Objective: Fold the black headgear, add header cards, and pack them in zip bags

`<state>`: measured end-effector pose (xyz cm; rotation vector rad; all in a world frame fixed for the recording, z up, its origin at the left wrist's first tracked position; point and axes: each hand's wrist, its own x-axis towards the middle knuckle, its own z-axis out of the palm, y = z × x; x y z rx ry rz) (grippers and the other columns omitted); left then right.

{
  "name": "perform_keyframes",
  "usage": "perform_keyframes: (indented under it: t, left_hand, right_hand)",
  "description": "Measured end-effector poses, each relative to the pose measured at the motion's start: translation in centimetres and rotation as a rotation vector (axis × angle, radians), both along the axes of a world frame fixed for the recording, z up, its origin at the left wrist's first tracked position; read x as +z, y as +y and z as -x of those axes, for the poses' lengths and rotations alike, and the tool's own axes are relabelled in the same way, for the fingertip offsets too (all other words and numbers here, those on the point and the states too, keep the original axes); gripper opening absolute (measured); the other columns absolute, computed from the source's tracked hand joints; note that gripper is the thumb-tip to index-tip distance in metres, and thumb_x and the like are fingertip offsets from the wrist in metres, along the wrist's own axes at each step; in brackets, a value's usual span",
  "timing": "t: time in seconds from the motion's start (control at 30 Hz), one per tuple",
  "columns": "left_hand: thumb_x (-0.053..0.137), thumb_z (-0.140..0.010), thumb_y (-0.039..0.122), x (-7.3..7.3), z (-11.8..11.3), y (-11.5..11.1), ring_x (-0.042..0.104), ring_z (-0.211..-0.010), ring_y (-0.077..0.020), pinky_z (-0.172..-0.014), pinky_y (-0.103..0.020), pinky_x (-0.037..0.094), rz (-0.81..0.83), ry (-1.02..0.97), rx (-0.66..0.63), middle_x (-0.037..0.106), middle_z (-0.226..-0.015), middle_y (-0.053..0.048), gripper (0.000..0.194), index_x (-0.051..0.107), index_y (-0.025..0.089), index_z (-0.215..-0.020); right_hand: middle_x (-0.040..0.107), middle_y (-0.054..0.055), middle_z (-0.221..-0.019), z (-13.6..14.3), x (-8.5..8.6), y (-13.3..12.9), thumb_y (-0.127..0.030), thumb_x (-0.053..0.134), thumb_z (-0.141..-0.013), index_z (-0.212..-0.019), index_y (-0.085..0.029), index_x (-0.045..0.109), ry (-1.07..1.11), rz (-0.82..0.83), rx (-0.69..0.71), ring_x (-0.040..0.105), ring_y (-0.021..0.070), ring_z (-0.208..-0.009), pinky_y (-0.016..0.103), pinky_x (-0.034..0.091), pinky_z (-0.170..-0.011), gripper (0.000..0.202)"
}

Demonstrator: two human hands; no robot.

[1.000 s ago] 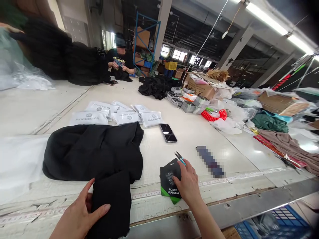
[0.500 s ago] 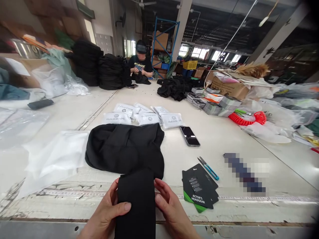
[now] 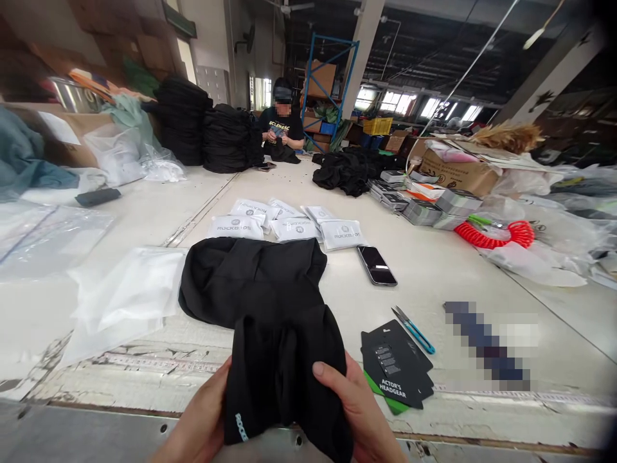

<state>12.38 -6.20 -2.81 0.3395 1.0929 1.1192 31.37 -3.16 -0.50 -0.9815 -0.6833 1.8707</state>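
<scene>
A folded black cloth piece (image 3: 284,379) with small light lettering at its lower left hangs between my two hands at the table's front edge. My left hand (image 3: 205,408) grips its left side, the fingers hidden behind the fabric. On the right side, my right hand (image 3: 349,399) holds it with the thumb on top. Just beyond lies more black fabric (image 3: 250,273), spread flat. Black and green cards (image 3: 395,370) lie to the right, with blue-handled snips (image 3: 415,331) beside them.
White packets (image 3: 294,228) and a phone (image 3: 377,265) lie farther back. Translucent bags (image 3: 139,283) are at the left. Stacked black cloth (image 3: 226,138), a seated person (image 3: 282,125), small boxes (image 3: 424,209) and a red coiled hose (image 3: 496,235) stand or lie beyond.
The narrow folded strip in my hands has opened into a wider, looser shape, showing the lettering. My right thumb has moved onto the fabric. The view has shifted slightly left.
</scene>
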Motion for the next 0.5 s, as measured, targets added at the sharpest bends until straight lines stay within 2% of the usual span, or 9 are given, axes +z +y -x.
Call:
perform_keyframes:
  t: [0.1, 0.17, 0.23, 0.33, 0.4, 0.5]
  left_hand:
    - [0.043, -0.081, 0.059, -0.2, 2.2, -0.1, 0.058, -0.106, -0.0297, -0.084, -0.043, 0.05, 0.021, -0.009, 0.042, 0.066, -0.111, -0.007, 0.052, 0.059, 0.023, -0.115]
    - [0.044, -0.081, 0.058, -0.3, 3.4, -0.2, 0.055, -0.111, -0.0292, -0.088, -0.044, 0.048, -0.019, 0.095, 0.043, 0.06, -0.121, -0.008, 0.056, 0.048, 0.026, -0.127]
    - [0.054, -0.078, 0.053, -0.3, 3.8, -0.5, 0.049, -0.119, -0.0291, -0.095, -0.045, 0.043, -0.077, 0.362, 0.065, 0.05, -0.132, -0.008, 0.064, 0.038, 0.028, -0.134]
    - [0.069, -0.067, 0.043, -0.2, 2.7, -1.0, 0.033, -0.13, -0.0322, -0.106, -0.049, 0.029, -0.246, 0.887, 0.042, 0.035, -0.144, -0.008, 0.077, 0.038, 0.028, -0.135]
    - [0.077, -0.057, 0.041, -0.4, 0.8, -1.2, 0.023, -0.134, -0.0346, -0.109, -0.052, 0.021, -0.423, 1.08, -0.112, 0.028, -0.148, -0.008, 0.09, 0.037, 0.029, -0.137]
    - [0.081, -0.05, 0.048, -1.3, -2.2, -1.0, 0.019, -0.135, -0.0368, -0.11, -0.056, 0.015, -0.627, 1.167, -0.386, 0.024, -0.149, -0.01, 0.108, 0.028, 0.027, -0.141]
  right_hand:
    - [0.067, 0.006, -0.108, 0.0, -0.2, 0.5, -0.025, 0.07, -0.07, -0.126, -0.024, 0.049, -0.004, -0.012, -0.017, 0.062, 0.0258, -0.099, 0.038, 0.048, -0.085, 0.06]
    - [0.068, 0.008, -0.108, 0.0, -0.7, 0.7, -0.025, 0.071, -0.069, -0.127, -0.021, 0.049, -0.029, 0.006, -0.035, 0.061, 0.0273, -0.101, 0.04, 0.047, -0.086, 0.063]
    - [0.068, 0.009, -0.108, -0.2, -1.5, 0.7, -0.025, 0.072, -0.068, -0.128, -0.019, 0.048, -0.06, 0.038, -0.049, 0.061, 0.0284, -0.102, 0.042, 0.047, -0.088, 0.064]
    - [0.067, 0.009, -0.109, -0.4, -2.5, 0.6, -0.025, 0.07, -0.07, -0.127, -0.019, 0.05, -0.102, 0.06, -0.056, 0.06, 0.0281, -0.104, 0.042, 0.046, -0.089, 0.06]
    - [0.068, 0.009, -0.108, -0.4, -3.0, 0.3, -0.027, 0.069, -0.072, -0.124, -0.019, 0.052, -0.112, 0.053, -0.044, 0.06, 0.0276, -0.103, 0.041, 0.047, -0.088, 0.055]
    - [0.069, 0.008, -0.104, 0.0, -3.3, -0.3, -0.028, 0.071, -0.07, -0.118, -0.018, 0.058, -0.113, 0.037, 0.003, 0.062, 0.0263, -0.098, 0.038, 0.048, -0.085, 0.05]
